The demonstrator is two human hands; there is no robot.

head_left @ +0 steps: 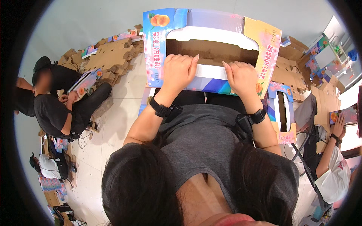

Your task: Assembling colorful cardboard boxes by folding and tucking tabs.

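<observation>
In front of me is a printed cardboard fruit box (211, 71), blue at its left end and yellow at its right, with peaches and pink blossoms on it. A wide opening in it shows the brown inside. Along the near side of that opening, my left hand (180, 71) is closed over the cardboard, its fingers curled and partly out of sight. My right hand (242, 77) grips the same near side farther right, thumb turned inward. Both wrists carry black strapped devices. A similar box (290, 116) stands beside me at the right, touched by neither hand.
Brown flattened cardboard (113, 52) lies along the wall at the far left, with more cardboard (288, 73) at the right. A seated person (56, 109) at the left holds a printed box. Close on my right, another person's hand (339, 126) touches a box.
</observation>
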